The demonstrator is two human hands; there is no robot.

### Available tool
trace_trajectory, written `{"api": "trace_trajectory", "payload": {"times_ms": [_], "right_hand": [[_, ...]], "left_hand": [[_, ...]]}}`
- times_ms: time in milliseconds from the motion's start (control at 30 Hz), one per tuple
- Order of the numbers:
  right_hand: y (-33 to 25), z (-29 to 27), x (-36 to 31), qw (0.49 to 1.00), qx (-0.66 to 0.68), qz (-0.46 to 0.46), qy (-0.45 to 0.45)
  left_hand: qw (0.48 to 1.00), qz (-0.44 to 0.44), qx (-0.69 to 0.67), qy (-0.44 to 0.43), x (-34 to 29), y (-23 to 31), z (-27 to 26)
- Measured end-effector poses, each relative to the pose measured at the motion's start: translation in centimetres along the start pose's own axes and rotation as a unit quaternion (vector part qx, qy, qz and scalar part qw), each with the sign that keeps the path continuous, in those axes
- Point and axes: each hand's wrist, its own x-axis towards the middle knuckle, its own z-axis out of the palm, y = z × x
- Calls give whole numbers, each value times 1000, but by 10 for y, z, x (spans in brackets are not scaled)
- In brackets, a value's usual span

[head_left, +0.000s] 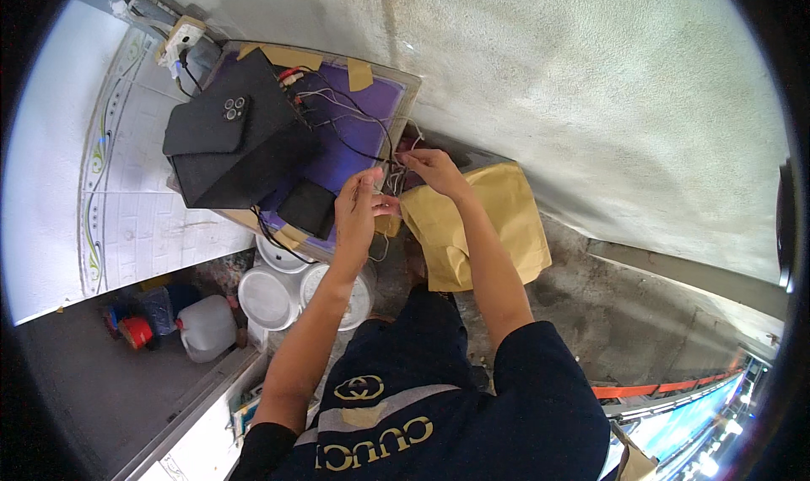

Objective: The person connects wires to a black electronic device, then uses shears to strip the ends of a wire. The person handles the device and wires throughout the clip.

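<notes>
My right hand [434, 172] pinches at the thin cables hanging by the right edge of the purple-topped table [371, 101]. A dark cable [363, 150] runs across the tabletop to its fingertips. Close by on the left, my left hand [358, 211] is raised with its fingers apart, and nothing shows clearly between them. Its fingertips come close to a yellow-brown paper bag [498, 215], which lies partly beneath my right forearm. Between the hands, pale cables [395, 179] dangle in a tangle. What lies behind my fingers is hidden.
A large black box [245, 164] stands on the table with a black phone [207, 125] on top. A small black box [309, 208] sits nearby. White lidded buckets [268, 298] crowd below. A wall socket [181, 38] is at upper left; a rough wall [591, 84] rises beyond.
</notes>
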Motion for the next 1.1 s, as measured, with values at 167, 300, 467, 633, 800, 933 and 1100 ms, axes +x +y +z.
{"api": "trace_trajectory", "payload": {"times_ms": [167,300,467,633,800,933,1100], "right_hand": [[54,12,-2,955,238,10,178],[85,58,-8,912,355,133,156],[65,62,8,893,391,5,223],[34,11,11,981,189,37,29],[21,4,3,976,216,-19,-11],[40,0,6,981,185,-22,52],[96,-6,-5,886,290,59,357]], "left_hand": [[995,-24,-70,60,20,3,17],[991,-57,-80,89,32,1,23],[988,-92,-76,100,42,-4,15],[981,-120,-127,89,54,-14,14],[983,-127,-115,61,56,-22,16],[985,-126,-107,53,55,-24,18],[989,-106,-88,49,55,-28,19]]}}
